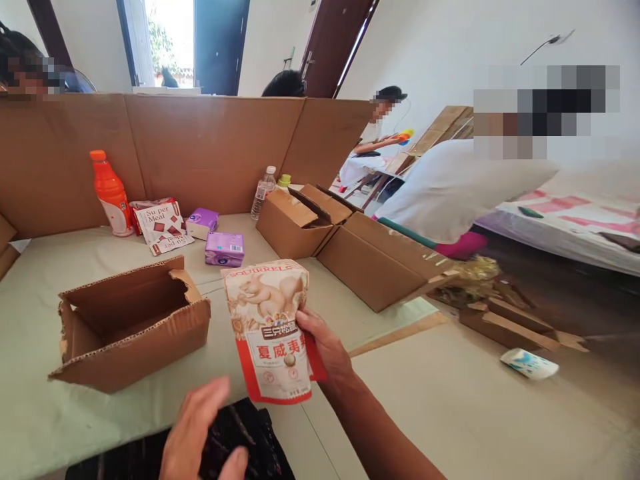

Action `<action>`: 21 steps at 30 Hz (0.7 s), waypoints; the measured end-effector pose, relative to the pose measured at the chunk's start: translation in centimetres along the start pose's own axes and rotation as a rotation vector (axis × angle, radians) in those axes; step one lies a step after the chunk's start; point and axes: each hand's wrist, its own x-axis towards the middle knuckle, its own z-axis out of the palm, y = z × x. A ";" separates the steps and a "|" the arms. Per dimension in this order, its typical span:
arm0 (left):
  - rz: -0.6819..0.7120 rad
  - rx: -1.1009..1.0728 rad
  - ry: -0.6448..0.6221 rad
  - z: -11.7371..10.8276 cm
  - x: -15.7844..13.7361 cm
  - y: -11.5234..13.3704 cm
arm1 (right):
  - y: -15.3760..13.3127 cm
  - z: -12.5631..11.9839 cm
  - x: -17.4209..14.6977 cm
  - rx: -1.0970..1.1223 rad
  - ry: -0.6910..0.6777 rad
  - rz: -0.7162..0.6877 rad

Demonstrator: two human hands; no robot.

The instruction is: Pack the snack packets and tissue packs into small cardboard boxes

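Note:
My right hand (325,347) grips the right edge of a red and cream snack pouch (273,333), thumb in front. The pouch is held upright, with a squirrel picture and Chinese lettering facing me. Below and left of it, my left hand (200,427) is open, fingers and thumb apart, touching nothing. An open cardboard box (145,347) stands on the table to the left, and no contents show in the part of its inside I can see.
Behind are an orange bottle (111,197), Super Meal packets (160,227), purple tissue packs (225,249) and a clear bottle (263,193). Brown boxes (370,260) stand at the right. A cardboard screen (210,153) borders the table's back. A person in white (450,187) bends over at right.

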 end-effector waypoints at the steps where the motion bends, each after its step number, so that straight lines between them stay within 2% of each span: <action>1: -0.128 -0.139 -0.030 1.1 1.1 0.6 | 0.3 0.4 -1.0 0.017 -0.013 0.007; 4: -0.476 -0.666 -0.111 3.4 3.9 1.8 | 1.6 1.4 -3.3 0.043 -0.071 0.035; 6: -0.613 -0.856 -0.121 4.2 4.8 2.0 | 2.3 1.6 -4.1 0.041 -0.075 0.005; 8: -0.664 -0.808 -0.083 4.4 4.8 1.9 | 2.4 1.2 -4.3 0.027 -0.007 -0.124; 11: -0.665 -0.652 -0.047 4.5 3.9 1.4 | 1.5 -0.3 -4.2 -0.092 0.165 -0.398; 12: -0.669 -0.631 -0.042 4.5 3.5 1.2 | 1.1 -0.9 -4.1 -0.163 0.191 -0.415; 14: -0.686 -0.619 -0.044 4.6 2.8 0.9 | 0.8 -1.7 -4.1 -0.287 0.171 -0.310; 16: -0.705 -0.616 -0.048 4.6 2.5 0.8 | 1.0 -2.0 -4.2 -0.282 0.145 -0.167; 21: -0.690 -0.637 -0.059 4.1 3.3 0.7 | 2.0 -0.6 -4.5 -0.116 0.251 -0.168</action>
